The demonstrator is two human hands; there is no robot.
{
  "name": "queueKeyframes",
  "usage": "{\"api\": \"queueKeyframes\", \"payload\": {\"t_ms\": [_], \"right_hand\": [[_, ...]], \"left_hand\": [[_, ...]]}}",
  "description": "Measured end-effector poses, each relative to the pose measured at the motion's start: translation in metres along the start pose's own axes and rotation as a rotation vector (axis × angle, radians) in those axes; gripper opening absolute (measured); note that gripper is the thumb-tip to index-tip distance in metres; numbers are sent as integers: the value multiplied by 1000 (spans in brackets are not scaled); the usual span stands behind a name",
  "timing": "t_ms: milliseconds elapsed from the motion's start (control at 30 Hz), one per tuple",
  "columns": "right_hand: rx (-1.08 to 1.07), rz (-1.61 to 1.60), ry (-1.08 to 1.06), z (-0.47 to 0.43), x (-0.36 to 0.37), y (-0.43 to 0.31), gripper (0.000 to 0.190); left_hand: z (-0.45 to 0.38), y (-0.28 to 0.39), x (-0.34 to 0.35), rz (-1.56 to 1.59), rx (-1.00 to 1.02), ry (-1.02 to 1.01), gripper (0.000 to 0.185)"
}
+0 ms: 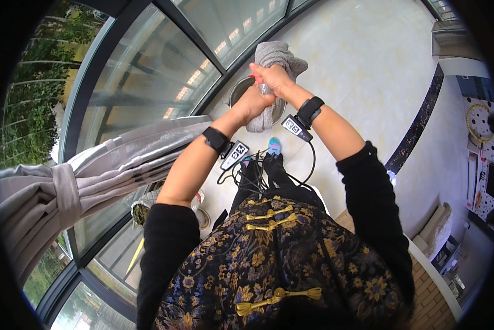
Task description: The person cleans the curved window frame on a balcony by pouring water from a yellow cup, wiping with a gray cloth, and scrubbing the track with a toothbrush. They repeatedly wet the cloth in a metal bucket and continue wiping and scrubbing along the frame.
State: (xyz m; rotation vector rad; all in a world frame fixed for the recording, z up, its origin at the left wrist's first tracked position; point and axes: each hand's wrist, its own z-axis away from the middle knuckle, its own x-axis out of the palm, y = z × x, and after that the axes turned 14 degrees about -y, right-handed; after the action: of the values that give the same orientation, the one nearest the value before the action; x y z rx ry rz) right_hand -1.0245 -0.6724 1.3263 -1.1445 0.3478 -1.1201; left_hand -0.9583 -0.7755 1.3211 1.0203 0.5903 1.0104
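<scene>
Both of my hands grip one grey cloth (280, 53), bunched and twisted between them. My left hand (253, 102) is closed around its lower part, and a short end hangs below that fist. Just above and to the right, my right hand (273, 78) clasps the upper part, with a thick folded bundle standing out beyond it. The two fists touch or nearly touch. Beneath the cloth is a round metal basin (239, 88) on the floor, largely hidden by my hands and the cloth. A small red item (251, 76) shows at its rim.
Tall framed windows (148, 74) run along the left. A tied grey curtain (65, 189) hangs beside my left arm. Black cables (255, 175) from the wrist devices dangle over my legs. Pale tiled floor (354, 82) extends right to a dark patterned strip (414, 123).
</scene>
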Motion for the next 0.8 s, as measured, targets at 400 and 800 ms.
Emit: {"api": "queueKeyframes", "payload": {"t_ms": [400,800], "right_hand": [[49,459,251,-31,-6,34,49],[60,-486,-215,-2,-23,-2,24]], "left_hand": [[-23,-17,-10,-633,-180,111,53],[-11,-1,-18,-264,19,122,90]]}}
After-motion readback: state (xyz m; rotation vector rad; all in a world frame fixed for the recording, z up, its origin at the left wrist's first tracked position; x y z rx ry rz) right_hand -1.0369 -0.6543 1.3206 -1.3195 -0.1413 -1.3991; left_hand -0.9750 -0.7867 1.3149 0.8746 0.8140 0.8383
